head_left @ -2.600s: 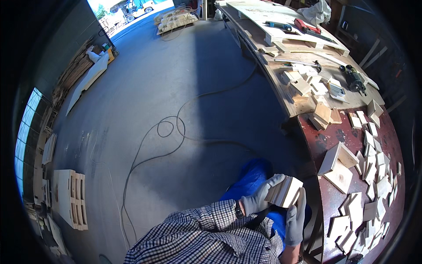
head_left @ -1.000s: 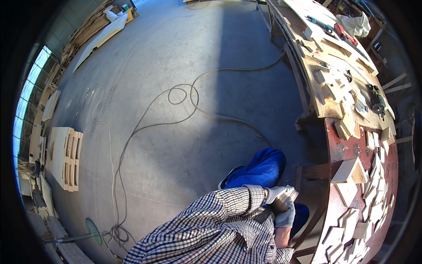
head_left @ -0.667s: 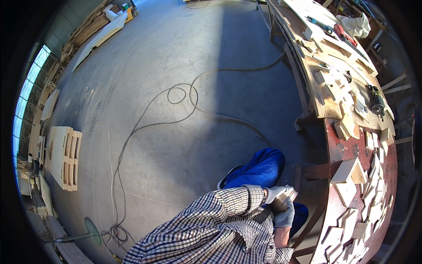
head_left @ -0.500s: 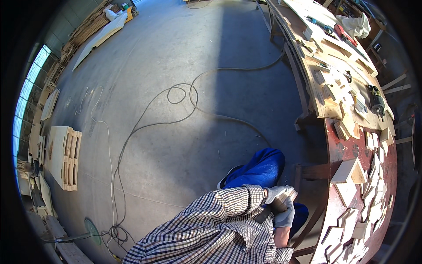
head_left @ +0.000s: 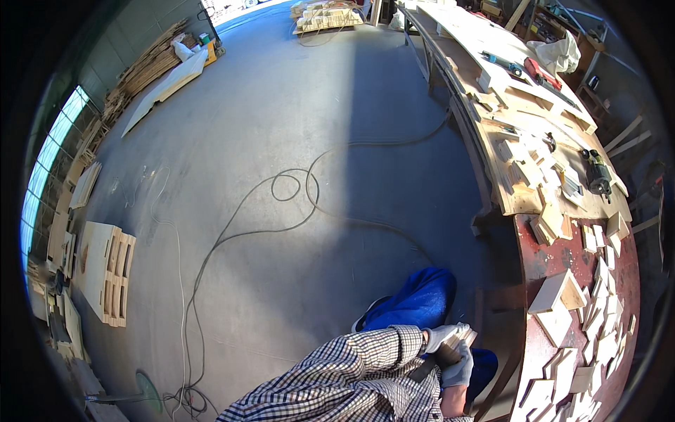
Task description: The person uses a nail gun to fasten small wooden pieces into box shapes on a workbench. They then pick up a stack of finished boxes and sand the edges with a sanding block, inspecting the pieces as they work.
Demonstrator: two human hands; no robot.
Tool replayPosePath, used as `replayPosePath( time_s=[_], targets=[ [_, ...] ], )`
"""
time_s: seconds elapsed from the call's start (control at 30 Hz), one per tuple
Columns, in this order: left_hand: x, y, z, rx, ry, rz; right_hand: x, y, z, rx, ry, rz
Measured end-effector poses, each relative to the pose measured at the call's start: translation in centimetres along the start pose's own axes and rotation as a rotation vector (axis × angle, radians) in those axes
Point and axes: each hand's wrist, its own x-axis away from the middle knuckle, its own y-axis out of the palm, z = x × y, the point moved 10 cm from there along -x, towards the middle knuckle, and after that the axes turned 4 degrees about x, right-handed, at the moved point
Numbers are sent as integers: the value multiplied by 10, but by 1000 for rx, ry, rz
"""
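Note:
Both of my hands wear pale gloves and are together at the lower right, above my blue trouser leg (head_left: 411, 299) and left of the red-topped table. Closed around a small piece of wood (head_left: 470, 338), my left hand (head_left: 437, 337) reaches in from a checked sleeve. Just below it, my right hand (head_left: 459, 371) is closed on a brownish, block-like thing (head_left: 446, 354) pressed up against the wood. The fingers partly cover both things, so the exact kind of the brownish one cannot be made out.
Many small cut wood pieces (head_left: 555, 325) lie on the red table (head_left: 529, 264) at right. Beyond it, a wooden workbench (head_left: 522, 202) carries power tools, including a green-black one (head_left: 598, 174). A dark hose (head_left: 246, 232) loops over the floor. Stacked boards (head_left: 105, 274) stand at left.
The whole view has tilted upward, so the floor, benches and hands appear lower and more shows at the top. My hands stay together on the same things, with only slight movement.

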Motion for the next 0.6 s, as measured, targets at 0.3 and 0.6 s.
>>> replayPosePath(
  time_s=[0.3, 0.6],
  targets=[
    [-2, -10, -18, 654, -158, 93, 2, 0, -2, 49, -22, -62],
    [-11, 17, 61, -268, 68, 3, 3, 1, -1, -8, -12, 19]
  ],
)
